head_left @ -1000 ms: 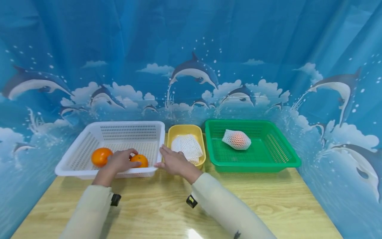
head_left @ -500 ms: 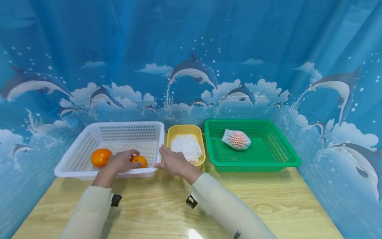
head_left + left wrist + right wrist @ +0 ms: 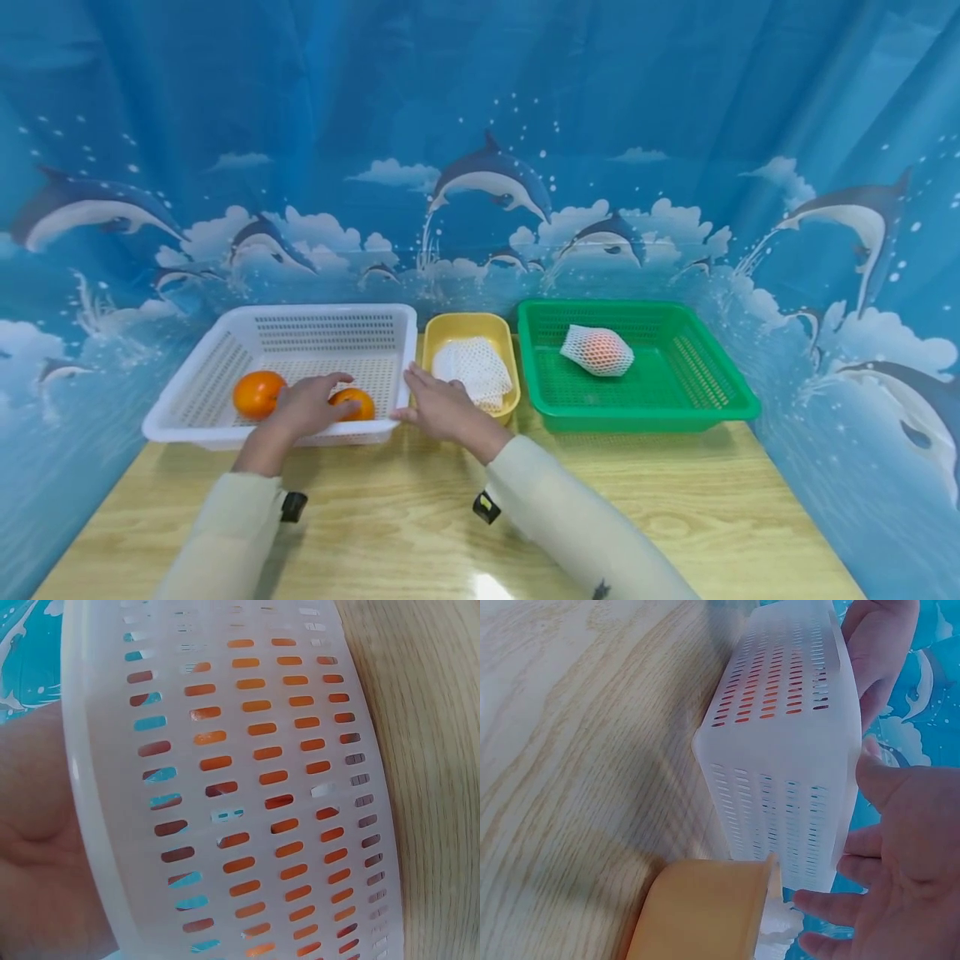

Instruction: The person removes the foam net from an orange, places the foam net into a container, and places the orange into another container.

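Note:
In the head view, a white slotted basket (image 3: 322, 309) stands at the left with two oranges inside. My left hand (image 3: 300, 408) reaches over its front rim, thumb and fingers curled round the right-hand orange (image 3: 363, 403); the palm covers part of it. Just left of that hand lies the other orange (image 3: 258, 394). Through the slots in the left wrist view, orange skin (image 3: 262, 729) shows. My right hand (image 3: 444, 410) touches the basket's front right corner with fairly straight fingers. The right wrist view has its thumb (image 3: 879, 776) and fingers along the rim, beside the yellow tub (image 3: 705, 907).
White foam fruit nets (image 3: 472, 369) lie in the small yellow tub, between the two big baskets. The green basket (image 3: 645, 421) on the right holds a reddish fruit in a foam net (image 3: 600, 350). Behind hangs a blue dolphin curtain (image 3: 480, 75). The table (image 3: 420, 517) is wood-patterned.

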Demonstrator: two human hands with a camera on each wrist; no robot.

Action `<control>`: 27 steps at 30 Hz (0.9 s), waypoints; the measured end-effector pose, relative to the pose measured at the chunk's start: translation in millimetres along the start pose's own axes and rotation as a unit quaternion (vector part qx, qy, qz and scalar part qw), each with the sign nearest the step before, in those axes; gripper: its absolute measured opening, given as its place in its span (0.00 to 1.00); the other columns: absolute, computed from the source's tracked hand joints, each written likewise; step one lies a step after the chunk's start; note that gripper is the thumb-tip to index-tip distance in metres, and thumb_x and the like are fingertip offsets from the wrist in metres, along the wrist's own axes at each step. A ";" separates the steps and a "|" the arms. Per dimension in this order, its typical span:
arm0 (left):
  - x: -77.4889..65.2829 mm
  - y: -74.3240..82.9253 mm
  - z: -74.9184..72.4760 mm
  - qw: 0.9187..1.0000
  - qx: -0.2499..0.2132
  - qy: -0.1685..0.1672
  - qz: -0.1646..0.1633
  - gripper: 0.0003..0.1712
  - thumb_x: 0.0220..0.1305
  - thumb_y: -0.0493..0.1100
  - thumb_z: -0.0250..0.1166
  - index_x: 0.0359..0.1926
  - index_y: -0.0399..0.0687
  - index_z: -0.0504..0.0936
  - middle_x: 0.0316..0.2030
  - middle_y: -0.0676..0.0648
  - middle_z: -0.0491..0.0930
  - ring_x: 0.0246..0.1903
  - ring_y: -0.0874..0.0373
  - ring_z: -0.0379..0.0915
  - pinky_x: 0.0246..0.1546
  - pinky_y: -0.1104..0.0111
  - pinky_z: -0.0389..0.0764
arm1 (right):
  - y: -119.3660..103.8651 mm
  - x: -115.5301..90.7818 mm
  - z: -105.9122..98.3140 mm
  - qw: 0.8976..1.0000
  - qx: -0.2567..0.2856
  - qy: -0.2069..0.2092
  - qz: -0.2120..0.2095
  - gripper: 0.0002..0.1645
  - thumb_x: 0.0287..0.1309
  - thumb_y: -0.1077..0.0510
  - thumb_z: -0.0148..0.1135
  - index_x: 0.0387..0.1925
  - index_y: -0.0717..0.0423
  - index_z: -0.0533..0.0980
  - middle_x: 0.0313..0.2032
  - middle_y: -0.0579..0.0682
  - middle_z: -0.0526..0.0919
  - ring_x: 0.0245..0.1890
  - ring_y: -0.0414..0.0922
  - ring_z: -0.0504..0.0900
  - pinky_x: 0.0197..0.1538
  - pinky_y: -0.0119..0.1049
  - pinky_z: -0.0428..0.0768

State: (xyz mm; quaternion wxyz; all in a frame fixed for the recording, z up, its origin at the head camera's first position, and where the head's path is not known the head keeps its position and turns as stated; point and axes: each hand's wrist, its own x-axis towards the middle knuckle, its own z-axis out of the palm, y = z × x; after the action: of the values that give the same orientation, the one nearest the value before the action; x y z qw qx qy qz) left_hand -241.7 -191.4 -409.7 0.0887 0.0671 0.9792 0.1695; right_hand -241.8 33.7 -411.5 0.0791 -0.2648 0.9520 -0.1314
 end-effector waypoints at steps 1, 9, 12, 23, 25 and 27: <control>-0.7 0.2 -0.1 1.000 -0.001 0.001 0.000 0.33 0.67 0.56 0.60 0.65 0.40 0.70 0.60 0.31 0.72 0.58 0.31 0.65 0.55 0.29 0.58 | 0.5 0.1 0.7 1.000 0.000 0.003 0.000 0.46 0.66 0.34 0.48 0.75 0.54 0.51 0.75 0.51 0.48 0.72 0.47 0.57 0.68 0.52 0.63; -9.1 5.3 -0.3 1.000 -0.010 0.027 0.003 0.35 0.70 0.57 0.56 0.70 0.43 0.64 0.66 0.29 0.63 0.64 0.29 0.55 0.57 0.25 0.49 | 0.5 -0.3 5.2 0.998 -0.026 0.053 0.003 0.44 0.62 0.32 0.53 0.72 0.52 0.61 0.72 0.49 0.61 0.68 0.47 0.65 0.65 0.49 0.67; -10.8 9.5 1.9 0.998 0.009 0.053 0.011 0.35 0.70 0.56 0.57 0.70 0.43 0.64 0.66 0.29 0.63 0.64 0.29 0.57 0.58 0.27 0.53 | 1.0 -2.0 7.3 0.995 -0.037 0.090 -0.005 0.41 0.61 0.32 0.55 0.66 0.53 0.69 0.66 0.48 0.70 0.64 0.46 0.71 0.62 0.47 0.70; -24.0 27.8 7.0 0.989 -0.003 0.144 0.039 0.33 0.69 0.52 0.59 0.70 0.45 0.64 0.66 0.27 0.60 0.65 0.29 0.54 0.58 0.26 0.51 | 18.9 -19.8 8.0 0.984 -0.007 0.170 -0.042 0.34 0.63 0.39 0.60 0.60 0.59 0.74 0.59 0.52 0.78 0.63 0.50 0.72 0.67 0.47 0.67; -25.6 32.6 9.8 0.987 -0.014 0.155 0.041 0.34 0.68 0.51 0.60 0.70 0.46 0.63 0.67 0.28 0.59 0.65 0.30 0.53 0.59 0.27 0.50 | 25.5 -25.5 6.9 0.983 -0.003 0.180 -0.042 0.34 0.62 0.40 0.61 0.60 0.60 0.74 0.59 0.53 0.78 0.64 0.51 0.71 0.68 0.46 0.65; -26.3 36.5 13.3 0.984 -0.020 0.169 0.046 0.34 0.68 0.51 0.61 0.70 0.46 0.63 0.67 0.29 0.59 0.66 0.30 0.53 0.60 0.28 0.50 | 31.2 -31.3 5.6 0.980 -0.005 0.192 -0.044 0.34 0.62 0.41 0.62 0.60 0.62 0.74 0.59 0.54 0.77 0.64 0.52 0.71 0.69 0.46 0.64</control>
State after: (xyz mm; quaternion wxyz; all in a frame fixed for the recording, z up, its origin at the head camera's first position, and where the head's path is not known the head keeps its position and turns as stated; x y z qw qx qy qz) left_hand -209.7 -157.3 -405.6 -0.0843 0.0807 0.9724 0.2020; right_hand -229.2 74.8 -423.5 -0.1124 -0.2771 0.9375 -0.1782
